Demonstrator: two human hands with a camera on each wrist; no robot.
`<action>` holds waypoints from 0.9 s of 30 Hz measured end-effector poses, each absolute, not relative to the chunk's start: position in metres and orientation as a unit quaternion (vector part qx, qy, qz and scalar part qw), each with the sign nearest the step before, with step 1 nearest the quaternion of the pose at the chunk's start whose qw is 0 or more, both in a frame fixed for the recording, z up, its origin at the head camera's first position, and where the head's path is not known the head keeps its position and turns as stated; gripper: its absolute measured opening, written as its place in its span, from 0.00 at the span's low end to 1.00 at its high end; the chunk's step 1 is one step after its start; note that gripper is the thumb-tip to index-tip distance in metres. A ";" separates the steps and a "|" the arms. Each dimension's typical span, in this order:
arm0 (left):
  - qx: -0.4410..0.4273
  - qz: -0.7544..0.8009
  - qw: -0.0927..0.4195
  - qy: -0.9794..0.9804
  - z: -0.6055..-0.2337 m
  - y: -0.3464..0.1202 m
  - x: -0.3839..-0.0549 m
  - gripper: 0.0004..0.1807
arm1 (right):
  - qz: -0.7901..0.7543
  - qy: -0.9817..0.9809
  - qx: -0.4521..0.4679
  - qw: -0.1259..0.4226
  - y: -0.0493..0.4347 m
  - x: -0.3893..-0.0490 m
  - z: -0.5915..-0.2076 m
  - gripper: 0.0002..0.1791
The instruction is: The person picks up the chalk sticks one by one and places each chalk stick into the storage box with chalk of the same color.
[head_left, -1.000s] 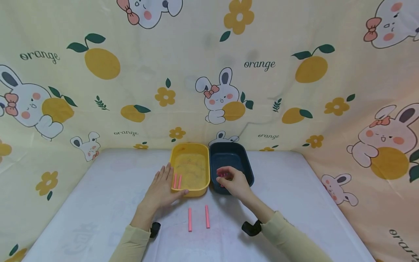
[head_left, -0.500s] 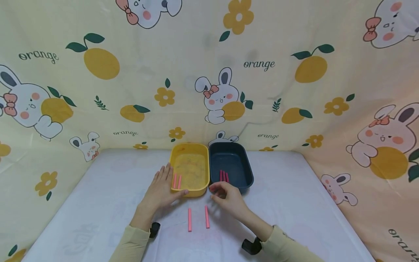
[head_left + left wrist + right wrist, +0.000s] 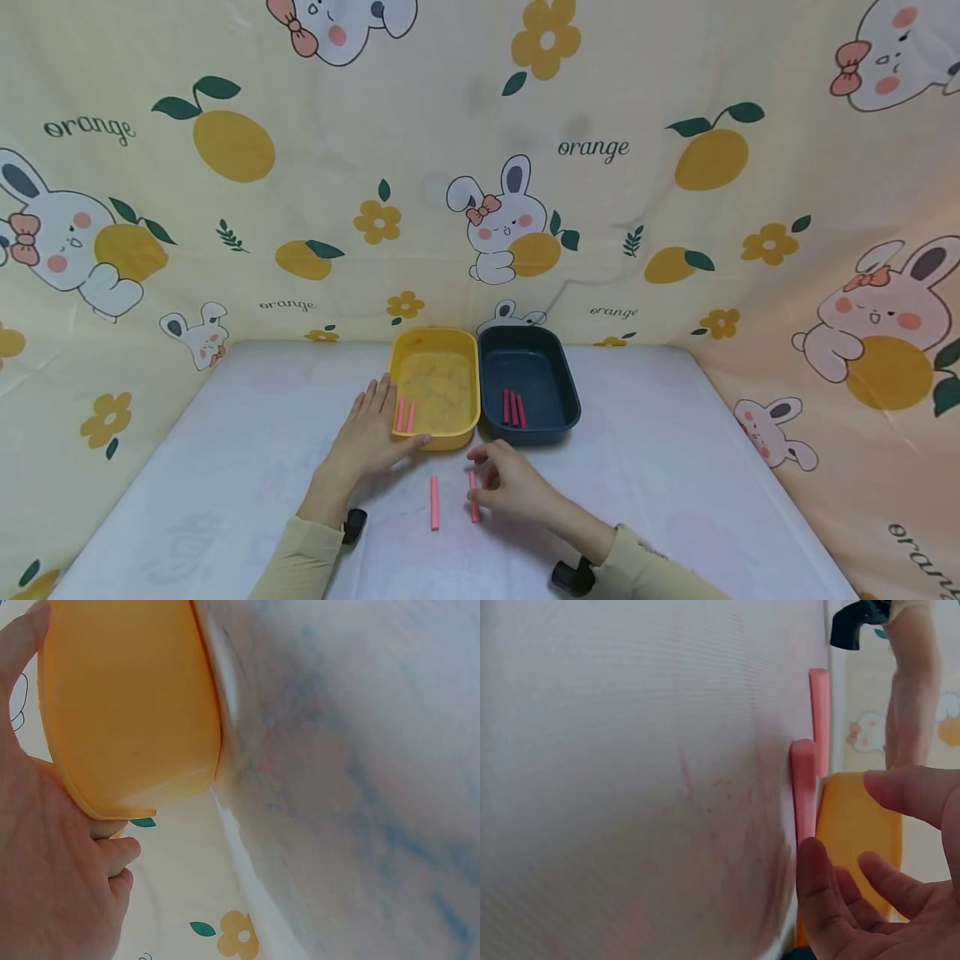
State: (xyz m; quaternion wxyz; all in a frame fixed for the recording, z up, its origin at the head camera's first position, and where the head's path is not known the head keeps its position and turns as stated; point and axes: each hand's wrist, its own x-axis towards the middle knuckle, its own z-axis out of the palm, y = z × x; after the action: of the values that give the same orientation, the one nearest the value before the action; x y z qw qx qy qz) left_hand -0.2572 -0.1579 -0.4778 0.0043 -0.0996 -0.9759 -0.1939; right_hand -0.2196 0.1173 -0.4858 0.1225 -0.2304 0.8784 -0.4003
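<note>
My left hand [image 3: 367,429] rests against the front left corner of a yellow bin [image 3: 477,375], its fingers straight along the wall and the thumb at the front rim. Two pink chalk sticks [image 3: 411,415] lie inside that bin. Over the table, my right hand [image 3: 517,483] reaches around a pink chalk stick [image 3: 804,784], thumb and fingers apart on either side of it. In the right wrist view, a fingertip is right at the stick's end. A second chalk stick [image 3: 434,504] lies parallel to its left.
A dark blue bin [image 3: 566,392] stands against the yellow one on the right, holding several darker pink sticks [image 3: 513,408]. Behind both bins hangs a patterned cloth [image 3: 420,167]. White cloth covers the table [image 3: 225,467], smudged with chalk colours.
My right hand has left the blue bin, leaving the darker pink sticks lying in it, and has come down toward the right chalk stick. My left hand stays still.
</note>
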 end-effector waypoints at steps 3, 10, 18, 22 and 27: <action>-0.097 -0.195 0.001 -0.976 -0.478 -0.158 -0.258 0.67 | -0.384 0.884 -0.230 0.136 0.116 -0.220 -0.488 0.30; -0.092 -0.196 -0.002 -0.976 -0.479 -0.157 -0.258 0.66 | -0.367 0.890 -0.225 0.149 0.114 -0.221 -0.490 0.31; -0.092 -0.197 0.001 -0.976 -0.480 -0.157 -0.257 0.67 | -0.356 0.891 -0.239 0.147 0.112 -0.221 -0.490 0.26; -0.090 -0.198 0.001 -0.976 -0.480 -0.156 -0.257 0.67 | -0.351 0.892 -0.243 0.147 0.111 -0.221 -0.489 0.26; -0.091 -0.196 0.002 -0.976 -0.480 -0.157 -0.257 0.67 | -0.346 0.894 -0.245 0.144 0.111 -0.222 -0.489 0.25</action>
State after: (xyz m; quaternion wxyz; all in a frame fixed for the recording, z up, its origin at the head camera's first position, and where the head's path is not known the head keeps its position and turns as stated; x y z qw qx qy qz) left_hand -0.2574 -0.1566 -0.4800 0.0019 -0.0909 -0.9764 -0.1960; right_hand -0.2215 0.1112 -0.4893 0.1440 -0.2454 0.8939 -0.3464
